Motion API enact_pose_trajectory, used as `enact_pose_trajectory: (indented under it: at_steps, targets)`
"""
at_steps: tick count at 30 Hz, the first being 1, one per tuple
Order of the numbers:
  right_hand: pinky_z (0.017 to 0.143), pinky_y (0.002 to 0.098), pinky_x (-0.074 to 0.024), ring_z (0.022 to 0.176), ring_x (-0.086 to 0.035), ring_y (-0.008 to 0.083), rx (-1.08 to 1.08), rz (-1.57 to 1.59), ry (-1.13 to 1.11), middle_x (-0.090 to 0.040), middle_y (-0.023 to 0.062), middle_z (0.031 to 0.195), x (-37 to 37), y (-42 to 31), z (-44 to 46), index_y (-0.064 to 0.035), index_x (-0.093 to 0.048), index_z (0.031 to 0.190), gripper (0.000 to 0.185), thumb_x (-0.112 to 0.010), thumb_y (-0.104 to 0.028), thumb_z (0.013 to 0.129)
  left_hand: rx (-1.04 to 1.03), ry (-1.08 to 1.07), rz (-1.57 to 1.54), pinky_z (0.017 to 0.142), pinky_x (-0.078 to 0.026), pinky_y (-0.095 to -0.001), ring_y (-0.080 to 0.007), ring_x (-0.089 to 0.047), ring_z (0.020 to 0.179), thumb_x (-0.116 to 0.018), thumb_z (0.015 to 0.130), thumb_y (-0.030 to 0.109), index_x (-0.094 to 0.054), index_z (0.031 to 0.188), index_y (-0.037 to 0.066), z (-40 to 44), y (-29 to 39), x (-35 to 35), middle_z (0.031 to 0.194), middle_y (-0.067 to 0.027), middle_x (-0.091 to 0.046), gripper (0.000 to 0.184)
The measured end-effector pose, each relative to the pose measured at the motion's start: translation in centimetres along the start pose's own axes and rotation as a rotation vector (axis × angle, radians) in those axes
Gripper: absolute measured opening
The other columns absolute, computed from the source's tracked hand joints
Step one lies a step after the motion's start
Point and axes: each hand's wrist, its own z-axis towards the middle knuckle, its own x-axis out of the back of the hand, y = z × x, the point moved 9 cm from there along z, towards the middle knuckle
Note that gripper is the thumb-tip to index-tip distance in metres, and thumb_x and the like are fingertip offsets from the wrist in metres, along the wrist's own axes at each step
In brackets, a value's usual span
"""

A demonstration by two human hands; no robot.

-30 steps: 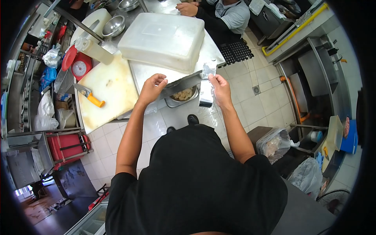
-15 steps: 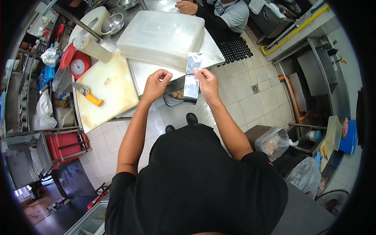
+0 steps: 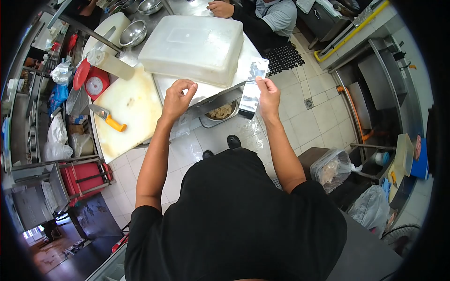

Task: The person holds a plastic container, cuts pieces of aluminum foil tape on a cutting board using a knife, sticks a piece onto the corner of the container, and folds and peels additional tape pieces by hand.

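Observation:
My right hand [image 3: 268, 99] is closed, thumb and fingers pinching a long, shiny silver foil strip [image 3: 249, 97]. The strip slants beside the table's front corner, its lower end dark. My left hand [image 3: 179, 99] has its fingertips pressed together in front of the table edge; whether anything small is between them cannot be made out. Just beyond both hands, a cloudy plastic tub [image 3: 192, 49] lies upside down on the metal table. To the left, a knife with an orange handle [image 3: 115, 123] rests on a stained white cutting board [image 3: 131, 103].
A red dial scale [image 3: 96, 83], a squeeze bottle [image 3: 115, 65] and a metal bowl [image 3: 133, 32] stand at the back left. Under the table edge is a container of pale pieces [image 3: 221, 111]. Across the table sits a person in a grey shirt [image 3: 279, 18]. Bagged items [image 3: 330, 171] lie at right.
My right hand has moved right with the foil strip, which now tilts more. My left hand has shifted slightly left, so the hands are farther apart.

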Motion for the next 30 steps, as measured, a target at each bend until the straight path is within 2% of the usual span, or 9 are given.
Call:
enact_pose_trajectory:
  at_steps: [3,5,6,9,12,19,22,28,30]
  targets:
    - [0.050,0.0187,-0.0264,0.059,-0.035,-0.0008,-0.025,-0.046,0.010,-0.047,-0.0090,0.066,0.6,0.4,-0.6,-0.0014,-0.063,0.082,0.021,-0.062,-0.018,0.093,0.031,0.028,0.000,0.065,-0.045,-0.0262,-0.0152,-0.061,0.086,-0.066,0.089,0.018,-0.069,0.088,0.004,-0.1,-0.7,0.1,0.103,-0.0069,-0.068,0.015]
    - [0.050,0.0188,-0.0266,0.059,-0.036,-0.0008,-0.021,-0.085,0.015,-0.048,-0.0088,0.066,0.5,0.7,-1.3,-0.0010,-0.063,0.083,0.020,-0.062,-0.018,0.093,-0.080,0.081,0.094,0.072,-0.048,-0.0284,-0.0199,-0.061,0.097,-0.064,0.089,0.016,-0.070,0.103,0.006,0.6,0.3,0.6,0.113,-0.0097,-0.066,0.017]
    - [0.050,0.0190,-0.0273,0.058,-0.036,-0.0005,-0.041,-0.081,-0.001,-0.049,-0.0087,0.067,0.0,1.2,-1.7,-0.0007,-0.064,0.084,0.020,-0.062,-0.018,0.093,-0.086,0.076,0.092,0.072,-0.048,-0.0284,-0.0199,-0.061,0.097,-0.064,0.089,0.016,-0.070,0.103,0.006,1.1,0.5,0.6,0.113,-0.0097,-0.066,0.017]
    - [0.050,0.0188,-0.0286,0.058,-0.037,-0.0005,-0.075,-0.060,-0.044,-0.050,-0.0087,0.068,-1.8,1.8,-2.9,-0.0011,-0.064,0.086,0.019,-0.063,-0.019,0.093,-0.241,0.063,0.219,0.093,-0.045,-0.0356,-0.0283,-0.053,0.116,-0.065,0.087,0.012,-0.061,0.123,0.009,2.0,2.9,0.8,0.125,-0.0118,-0.060,0.036]
    - [0.050,0.0183,-0.0265,0.058,-0.035,-0.0012,-0.084,-0.065,-0.076,-0.048,-0.0103,0.067,-3.2,1.5,-4.0,-0.0035,-0.064,0.085,0.020,-0.063,-0.021,0.094,-0.319,0.044,0.229,0.098,-0.042,-0.0384,-0.0300,-0.053,0.116,-0.065,0.087,0.012,-0.061,0.123,0.008,2.7,4.6,0.7,0.124,-0.0123,-0.060,0.036]
    - [0.049,0.0200,-0.0242,0.058,-0.032,-0.0006,-0.036,-0.160,-0.082,-0.042,-0.0111,0.065,-3.7,1.2,-4.1,-0.0048,-0.060,0.076,0.029,-0.061,-0.026,0.095,-0.300,0.060,0.207,0.097,-0.043,-0.0392,-0.0326,-0.053,0.114,-0.064,0.086,0.009,-0.061,0.120,0.005,2.4,4.3,0.2,0.120,-0.0150,-0.061,0.034]
    - [0.050,0.0204,-0.0250,0.059,-0.032,-0.0001,-0.039,-0.203,-0.102,-0.041,-0.0109,0.065,-3.8,1.6,-4.0,-0.0046,-0.059,0.074,0.029,-0.061,-0.025,0.095,-0.281,0.085,0.193,0.097,-0.043,-0.0392,-0.0325,-0.054,0.113,-0.065,0.086,0.008,-0.061,0.119,0.004,2.2,3.8,0.4,0.119,-0.0151,-0.061,0.034]
    - [0.051,0.0208,-0.0284,0.059,-0.035,0.0005,-0.044,-0.185,-0.152,-0.046,-0.0089,0.065,-6.9,1.4,-4.2,-0.0019,-0.062,0.078,0.025,-0.060,-0.021,0.094,-0.412,0.090,0.228,0.098,-0.042,-0.0405,-0.0320,-0.054,0.116,-0.065,0.084,0.006,-0.062,0.118,0.005,2.9,5.6,0.5,0.121,-0.0122,-0.061,0.034]
    - [0.049,0.0232,-0.0311,0.058,-0.038,0.0019,-0.050,-0.130,-0.152,-0.047,-0.0068,0.061,-8.0,2.0,-3.9,0.0001,-0.059,0.072,0.031,-0.061,-0.022,0.093,-0.440,0.060,0.222,0.099,-0.041,-0.0415,-0.0314,-0.053,0.118,-0.066,0.084,0.006,-0.063,0.118,0.007,3.2,6.1,0.1,0.122,-0.0103,-0.061,0.034]
